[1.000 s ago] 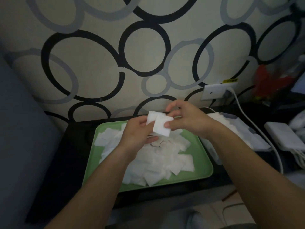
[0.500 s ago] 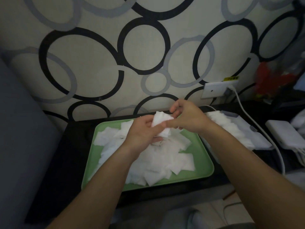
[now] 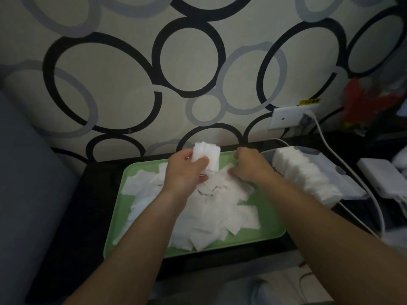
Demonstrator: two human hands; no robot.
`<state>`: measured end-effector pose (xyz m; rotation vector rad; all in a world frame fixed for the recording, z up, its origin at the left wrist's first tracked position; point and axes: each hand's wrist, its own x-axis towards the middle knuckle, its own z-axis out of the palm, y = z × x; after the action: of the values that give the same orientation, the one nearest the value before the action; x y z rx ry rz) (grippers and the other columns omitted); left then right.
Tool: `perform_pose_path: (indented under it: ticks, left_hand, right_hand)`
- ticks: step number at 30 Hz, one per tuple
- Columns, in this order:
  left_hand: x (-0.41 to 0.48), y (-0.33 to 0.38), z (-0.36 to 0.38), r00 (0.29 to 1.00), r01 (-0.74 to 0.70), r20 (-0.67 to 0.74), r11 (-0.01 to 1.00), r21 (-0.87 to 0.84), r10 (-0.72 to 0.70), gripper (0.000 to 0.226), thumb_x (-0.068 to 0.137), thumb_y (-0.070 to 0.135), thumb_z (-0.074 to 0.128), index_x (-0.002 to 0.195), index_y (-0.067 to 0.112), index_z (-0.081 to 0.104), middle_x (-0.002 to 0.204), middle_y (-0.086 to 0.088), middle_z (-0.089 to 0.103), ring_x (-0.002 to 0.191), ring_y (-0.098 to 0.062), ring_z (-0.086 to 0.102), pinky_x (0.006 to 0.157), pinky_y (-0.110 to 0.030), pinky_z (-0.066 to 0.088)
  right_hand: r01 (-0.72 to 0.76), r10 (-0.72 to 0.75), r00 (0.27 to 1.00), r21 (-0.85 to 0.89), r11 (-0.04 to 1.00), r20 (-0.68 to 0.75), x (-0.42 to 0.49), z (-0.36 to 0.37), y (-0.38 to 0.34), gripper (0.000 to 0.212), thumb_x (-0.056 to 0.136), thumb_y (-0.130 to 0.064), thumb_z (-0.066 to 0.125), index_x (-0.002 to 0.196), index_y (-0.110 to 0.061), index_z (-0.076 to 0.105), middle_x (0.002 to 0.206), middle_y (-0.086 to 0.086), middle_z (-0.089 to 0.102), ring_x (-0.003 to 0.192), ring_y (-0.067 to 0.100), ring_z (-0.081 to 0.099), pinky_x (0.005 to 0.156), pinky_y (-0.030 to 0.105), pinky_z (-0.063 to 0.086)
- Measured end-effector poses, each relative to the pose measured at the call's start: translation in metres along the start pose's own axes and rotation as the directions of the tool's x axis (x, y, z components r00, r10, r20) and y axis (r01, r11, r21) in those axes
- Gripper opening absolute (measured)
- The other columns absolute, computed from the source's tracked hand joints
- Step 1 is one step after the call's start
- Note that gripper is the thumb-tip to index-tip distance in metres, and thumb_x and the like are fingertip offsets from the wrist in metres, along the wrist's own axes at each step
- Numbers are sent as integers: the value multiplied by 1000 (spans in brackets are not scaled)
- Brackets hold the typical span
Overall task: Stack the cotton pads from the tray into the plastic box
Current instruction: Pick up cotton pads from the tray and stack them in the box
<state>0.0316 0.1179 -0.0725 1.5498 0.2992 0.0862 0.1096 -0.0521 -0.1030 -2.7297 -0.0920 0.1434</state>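
Head view: left hand (image 3: pixel 184 172) grips soft square pad stack (image 3: pixel 207 153); right hand (image 3: pixel 251 167) seemingly pinches loose pad (image 3: pixel 225 169).

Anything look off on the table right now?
Nothing spilled or damaged. The stack in the left hand has uneven edges, and the row of pads in the plastic box slumps toward its near end.

A dark table (image 3: pixel 88 216) stands against wallpaper (image 3: pixel 110 84) printed with black and gray rings. On the wall at right, a white socket plate (image 3: pixel 286 117) has a yellow label (image 3: pixel 309 101) above it, and a white cable (image 3: pixel 322 137) runs down from it. A white adapter (image 3: pixel 378 179) lies near the right edge, with a blurred red thing (image 3: pixel 363 102) behind it. A gray surface (image 3: pixel 28 194) fills the left.
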Motion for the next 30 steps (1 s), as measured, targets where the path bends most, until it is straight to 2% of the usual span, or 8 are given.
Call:
perform_pose_path:
  ticks: [3, 10, 12, 15, 18, 22, 25, 30]
  left_hand:
    - [0, 0, 1, 1000, -5, 9, 1000, -7, 5, 19, 93, 9, 67, 109, 18, 64, 111, -8, 68, 100, -25, 68, 67, -24, 59]
    - [2, -2, -3, 1000, -23, -9, 999, 37, 24, 21, 92, 11, 67, 114, 11, 67, 112, -9, 68, 100, -26, 68, 67, -25, 59]
    - [3, -2, -5, 999, -25, -21, 999, 43, 26, 22, 92, 11, 66, 114, 10, 67, 111, -8, 68, 99, -25, 68, 66, -25, 59]
    - [3, -1, -11, 999, -18, -41, 1000, 12, 18, 17, 92, 8, 66, 109, 14, 68, 109, -7, 68, 98, -24, 68, 64, -24, 59]
    - [3, -2, -14, 999, -10, -40, 1000, 14, 11, 21, 93, 9, 67, 114, 11, 68, 111, -8, 69, 101, -26, 68, 65, -26, 60]
    - [-1, -2, -14, 1000, 5, -21, 1000, 13, -5, 23, 91, 10, 70, 114, 12, 68, 108, -7, 71, 99, -25, 71, 70, -30, 62]
    - [-6, 0, -11, 999, 15, 39, 1000, -16, -15, 26, 87, 12, 76, 112, 14, 68, 106, -7, 74, 95, -23, 73, 69, -28, 61]
    - [-13, 4, -3, 993, 42, 111, 994, -105, -31, 17, 88, 10, 74, 101, 19, 68, 97, -3, 76, 89, -18, 74, 71, -26, 62]
  right_hand:
    - [-42, 43, 997, -14, 999, 57, 4, 1, -2, 34, 81, -32, 77, 101, -12, 58, 96, 5, 61, 82, 21, 58, 62, 29, 43]
    - [-20, 12, 995, 72, 997, 103, 2, 1, -5, 13, 86, -16, 64, 90, -4, 66, 88, 10, 64, 80, 23, 62, 55, 26, 42]
    - [0, -9, 999, 261, 965, 31, -4, -3, -3, 14, 85, -15, 65, 90, -2, 68, 87, 12, 67, 83, 27, 66, 62, 29, 48]
    - [72, -47, 997, 585, 808, -57, -19, -22, -6, 2, 90, -14, 68, 91, -12, 68, 92, 10, 71, 84, 21, 67, 72, 33, 55]
    - [133, -153, 987, 746, 653, -42, -32, -43, -11, 12, 93, -8, 65, 104, -5, 68, 105, 16, 70, 89, 19, 65, 75, 28, 55]
    - [88, -262, 964, 871, 483, 48, -44, -55, -17, 16, 89, 0, 66, 104, -5, 69, 102, 15, 73, 92, 22, 69, 85, 38, 57]
    - [65, -283, 956, 883, 464, 78, -49, -53, -19, 14, 84, 2, 70, 96, -5, 69, 96, 13, 74, 90, 23, 72, 80, 37, 59]
    - [33, -241, 965, 864, 502, 103, -48, -48, -23, 14, 79, -3, 77, 84, -12, 68, 105, 21, 71, 101, 38, 68, 91, 52, 54]
